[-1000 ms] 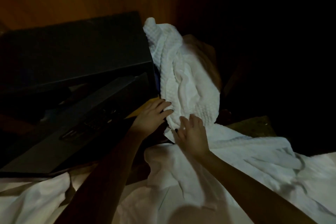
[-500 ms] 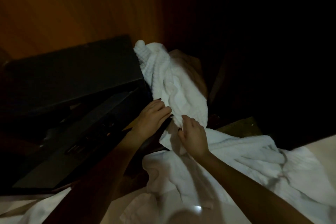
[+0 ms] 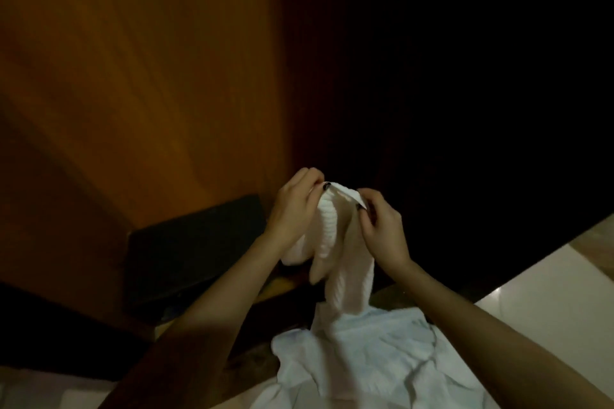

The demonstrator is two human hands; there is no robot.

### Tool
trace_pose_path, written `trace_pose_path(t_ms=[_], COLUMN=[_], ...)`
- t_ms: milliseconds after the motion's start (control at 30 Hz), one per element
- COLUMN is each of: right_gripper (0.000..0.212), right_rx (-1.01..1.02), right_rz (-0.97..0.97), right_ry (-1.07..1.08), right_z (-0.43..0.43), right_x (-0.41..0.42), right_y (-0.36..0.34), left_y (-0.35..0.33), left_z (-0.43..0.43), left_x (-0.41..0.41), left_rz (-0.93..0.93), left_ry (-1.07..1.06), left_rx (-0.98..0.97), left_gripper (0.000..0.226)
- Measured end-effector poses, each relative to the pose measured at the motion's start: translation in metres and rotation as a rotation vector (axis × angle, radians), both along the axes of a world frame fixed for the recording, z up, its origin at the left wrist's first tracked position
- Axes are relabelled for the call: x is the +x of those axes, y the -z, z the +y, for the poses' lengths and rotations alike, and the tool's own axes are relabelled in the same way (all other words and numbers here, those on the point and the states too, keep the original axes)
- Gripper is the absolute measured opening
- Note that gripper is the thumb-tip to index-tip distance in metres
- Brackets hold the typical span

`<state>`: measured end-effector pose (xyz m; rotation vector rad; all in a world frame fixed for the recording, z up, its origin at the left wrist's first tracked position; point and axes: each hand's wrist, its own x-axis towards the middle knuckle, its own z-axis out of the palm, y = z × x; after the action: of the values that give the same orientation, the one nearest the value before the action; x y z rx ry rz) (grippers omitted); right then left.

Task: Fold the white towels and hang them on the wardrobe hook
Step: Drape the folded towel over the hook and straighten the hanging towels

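Pinching the white towel (image 3: 349,279) by its top edge with left hand (image 3: 294,209) and right hand (image 3: 382,231), beside black box (image 3: 196,249), before wooden panel (image 3: 149,76)

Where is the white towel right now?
In the head view's centre, the white towel hangs pinched between the left hand and right hand, beside the wooden panel.

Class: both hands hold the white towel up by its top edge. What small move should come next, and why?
Probably slide the hands apart along the top edge. The left hand and right hand pinch the white towel close together, so it hangs narrow and twisted down to the bunched white cloth below; spreading it should make a flat fold possible.
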<state>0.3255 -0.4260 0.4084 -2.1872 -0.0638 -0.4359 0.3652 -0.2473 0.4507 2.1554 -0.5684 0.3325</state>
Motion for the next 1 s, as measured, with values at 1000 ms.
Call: trace_pose_path(t_ms=[1000], right_gripper=[0.011], right_rx=[-0.139], right_rz=[-0.42], right_ry=[-0.278], right_z=[-0.017], right_x=[-0.144], right_y=[-0.647], left_y=[-0.644], left_z=[0.041], left_x=[-0.183], left_rz=[-0.134], left_ry=[0.054], left_rx=[-0.215], left_gripper=[0.009])
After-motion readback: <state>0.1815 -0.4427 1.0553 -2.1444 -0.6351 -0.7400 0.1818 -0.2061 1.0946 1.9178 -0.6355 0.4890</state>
